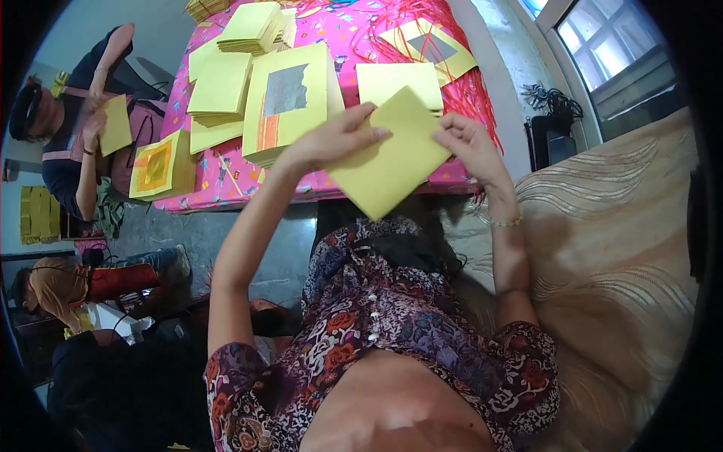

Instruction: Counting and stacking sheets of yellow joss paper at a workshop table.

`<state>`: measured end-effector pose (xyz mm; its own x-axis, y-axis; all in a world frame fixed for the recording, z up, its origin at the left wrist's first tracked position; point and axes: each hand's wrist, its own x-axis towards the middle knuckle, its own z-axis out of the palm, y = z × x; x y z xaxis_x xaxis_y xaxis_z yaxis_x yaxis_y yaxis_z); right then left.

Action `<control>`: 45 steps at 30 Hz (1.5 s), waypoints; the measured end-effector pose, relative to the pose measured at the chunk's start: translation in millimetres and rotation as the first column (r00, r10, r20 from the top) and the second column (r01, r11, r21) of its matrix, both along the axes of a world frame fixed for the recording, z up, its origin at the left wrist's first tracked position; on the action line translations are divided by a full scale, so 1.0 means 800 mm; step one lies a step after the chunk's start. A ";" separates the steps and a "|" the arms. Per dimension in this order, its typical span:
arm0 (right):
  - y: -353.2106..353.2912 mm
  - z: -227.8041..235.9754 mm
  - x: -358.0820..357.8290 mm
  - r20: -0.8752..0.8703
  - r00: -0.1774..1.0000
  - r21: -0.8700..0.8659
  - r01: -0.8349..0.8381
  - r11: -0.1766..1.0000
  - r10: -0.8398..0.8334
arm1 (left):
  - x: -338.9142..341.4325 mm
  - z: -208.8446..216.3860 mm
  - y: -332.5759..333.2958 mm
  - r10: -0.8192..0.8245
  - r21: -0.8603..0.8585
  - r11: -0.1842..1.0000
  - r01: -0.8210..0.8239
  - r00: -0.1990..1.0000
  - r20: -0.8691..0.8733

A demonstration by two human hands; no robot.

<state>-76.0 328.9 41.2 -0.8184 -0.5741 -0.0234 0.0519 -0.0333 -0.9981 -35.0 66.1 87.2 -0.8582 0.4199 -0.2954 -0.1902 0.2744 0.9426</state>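
A yellow paper sheet point(392, 162) is held up in front of me, turned so that one corner points toward my body. My left hand point(339, 139) grips its left edge, thumb lying over the paper. At the opposite corner, my right hand point(468, 147) pinches the sheet between thumb and fingers. Just beyond the held sheet lies a stack of plain yellow paper point(399, 79). To its left stands a thick yellow stack point(290, 90) topped by a silver patch and an orange strip.
More yellow stacks point(218, 90) cover the left of the pink patterned table point(222, 177). Red strings point(471, 98) hang over its right side near a silver-patched sheet point(448, 53). At left a person point(75, 135) holds yellow paper; another person point(60, 290) is below. A beige sofa point(602, 226) is at right.
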 end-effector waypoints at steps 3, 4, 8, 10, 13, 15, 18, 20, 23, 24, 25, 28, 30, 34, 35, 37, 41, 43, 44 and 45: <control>0.007 -0.005 -0.023 0.002 0.987 -0.082 0.162 0.983 -0.163 | -0.056 -0.016 -0.037 -0.122 -0.158 0.983 0.098 0.981 -0.150; 0.010 -0.010 -0.032 0.008 0.974 -0.087 0.225 0.970 -0.225 | -0.071 0.005 -0.039 -0.103 -0.213 0.974 0.082 0.990 -0.091; -0.010 -0.018 -0.064 0.060 0.923 0.008 0.380 0.925 -0.379 | -0.140 -0.001 -0.042 0.051 -0.251 0.962 -0.111 0.971 -0.235; -0.020 -0.033 -0.080 0.023 0.906 0.028 0.423 0.906 -0.424 | -0.168 -0.018 -0.036 0.161 -0.272 0.938 -0.215 0.965 -0.205; -0.033 -0.054 -0.099 -0.086 0.894 0.137 0.449 0.883 -0.441 | -0.199 -0.048 -0.041 0.173 -0.415 0.872 -0.261 0.956 -0.237; -0.035 -0.070 -0.109 -0.190 0.878 0.240 0.476 0.846 -0.440 | -0.208 -0.057 -0.036 0.202 -0.420 0.862 -0.285 0.952 -0.230; -0.042 -0.077 -0.105 -0.237 0.860 0.304 0.507 0.807 -0.451 | -0.212 -0.063 -0.033 0.237 -0.501 0.809 -0.308 0.950 -0.201; -0.046 -0.075 -0.102 -0.238 0.867 0.364 0.497 0.788 -0.437 | -0.213 -0.066 -0.032 0.221 -0.579 0.755 -0.307 0.951 -0.217; -0.045 -0.081 -0.100 -0.230 0.867 0.383 0.499 0.778 -0.443 | -0.214 -0.072 -0.027 0.184 -0.640 0.721 -0.266 0.964 -0.194; -0.044 -0.083 -0.100 -0.227 0.868 0.387 0.497 0.777 -0.442 | -0.214 -0.074 -0.026 0.184 -0.639 0.723 -0.264 0.964 -0.189; -0.045 -0.084 -0.100 -0.205 0.880 0.393 0.476 0.787 -0.430 | -0.214 -0.077 -0.026 0.182 -0.659 0.707 -0.258 0.966 -0.183; -0.045 -0.088 -0.099 -0.179 0.895 0.417 0.445 0.792 -0.408 | -0.216 -0.085 -0.028 0.127 -0.724 0.655 -0.218 0.976 -0.179; -0.047 -0.090 -0.099 -0.178 0.900 0.433 0.435 0.789 -0.399 | -0.216 -0.092 -0.029 0.076 -0.767 0.614 -0.188 0.981 -0.179; -0.049 -0.096 -0.093 -0.255 0.892 0.481 0.452 0.751 -0.373 | -0.213 -0.099 -0.025 0.054 -0.784 0.587 -0.202 0.976 -0.211; -0.050 -0.094 -0.090 -0.289 0.884 0.503 0.467 0.728 -0.367 | -0.212 -0.100 -0.025 0.100 -0.763 0.611 -0.211 0.977 -0.190; -0.049 -0.105 -0.091 -0.356 0.861 0.503 0.505 0.702 -0.364 | -0.212 -0.099 -0.022 0.087 -0.771 0.601 -0.209 0.977 -0.197; -0.050 -0.106 -0.086 -0.425 0.844 0.528 0.525 0.668 -0.327 | -0.209 -0.104 -0.017 0.020 -0.838 0.524 -0.151 0.986 -0.165; -0.058 -0.092 -0.078 -0.517 0.816 0.579 0.557 0.595 -0.260 | -0.206 -0.110 -0.016 0.036 -0.851 0.497 -0.169 0.984 -0.174; -0.063 -0.083 -0.074 -0.599 0.779 0.615 0.597 0.515 -0.186 | -0.205 -0.112 -0.016 0.047 -0.863 0.470 -0.184 0.982 -0.184; -0.067 -0.076 -0.071 -0.598 0.781 0.616 0.592 0.520 -0.181 | -0.202 -0.115 -0.014 0.054 -0.864 0.468 -0.186 0.982 -0.182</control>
<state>-132.9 275.1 -19.8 -0.9837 -0.1306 0.1235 -0.1779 0.8066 -0.5638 -196.3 55.3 -4.5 -0.9320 -0.1106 -0.3451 -0.2017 0.9495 0.2405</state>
